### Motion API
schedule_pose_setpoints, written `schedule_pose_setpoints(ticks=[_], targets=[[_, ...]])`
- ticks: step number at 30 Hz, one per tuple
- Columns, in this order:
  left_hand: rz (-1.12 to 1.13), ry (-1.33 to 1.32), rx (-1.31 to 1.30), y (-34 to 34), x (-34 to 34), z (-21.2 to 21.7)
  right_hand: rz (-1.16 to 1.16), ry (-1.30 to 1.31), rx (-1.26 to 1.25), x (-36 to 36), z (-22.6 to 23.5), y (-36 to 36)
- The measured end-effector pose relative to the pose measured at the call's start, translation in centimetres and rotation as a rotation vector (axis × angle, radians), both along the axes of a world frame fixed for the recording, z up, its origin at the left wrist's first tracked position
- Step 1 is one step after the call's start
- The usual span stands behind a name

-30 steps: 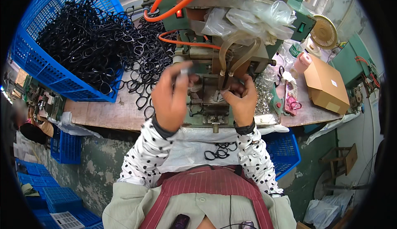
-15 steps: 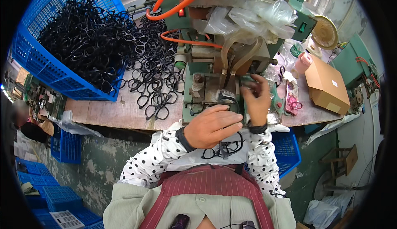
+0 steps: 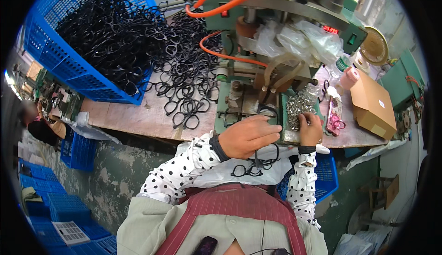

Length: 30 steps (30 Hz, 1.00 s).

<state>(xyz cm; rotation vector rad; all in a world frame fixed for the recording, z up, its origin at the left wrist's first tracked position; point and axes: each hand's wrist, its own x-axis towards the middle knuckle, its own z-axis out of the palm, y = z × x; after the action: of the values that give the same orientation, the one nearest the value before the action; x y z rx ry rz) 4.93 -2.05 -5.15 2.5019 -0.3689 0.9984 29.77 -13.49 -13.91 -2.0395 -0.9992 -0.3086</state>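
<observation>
Cluttered wooden desk (image 3: 138,117) w/ green press (image 3: 258,89): left hand (image 3: 246,136) curled round black eyeglass frame (image 3: 269,156) at desk edge, right hand (image 3: 309,128) fingers pinched in tray of small metal parts (image 3: 299,105); frame prob. slips to lap if grip loosens.

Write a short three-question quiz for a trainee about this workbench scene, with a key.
1. True or false: the left hand holds a black eyeglass frame.
2. Where do the right hand fingers rest?
A. in the tray of small metal parts
B. on the cardboard box
C. in the blue crate
3. Fill in: loose black frames lie on the wooden bench between the blue crate and the green ____.

Key: 1 true; 2 A; 3 machine.
</observation>
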Motion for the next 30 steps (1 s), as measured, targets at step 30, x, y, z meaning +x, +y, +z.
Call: schedule_pose_setpoints(ticks=[30], targets=[[0.942,-0.266,-0.794,9.8,-8.4,-4.9,0.119,0.252,0.239,-1.1,1.7,0.8]])
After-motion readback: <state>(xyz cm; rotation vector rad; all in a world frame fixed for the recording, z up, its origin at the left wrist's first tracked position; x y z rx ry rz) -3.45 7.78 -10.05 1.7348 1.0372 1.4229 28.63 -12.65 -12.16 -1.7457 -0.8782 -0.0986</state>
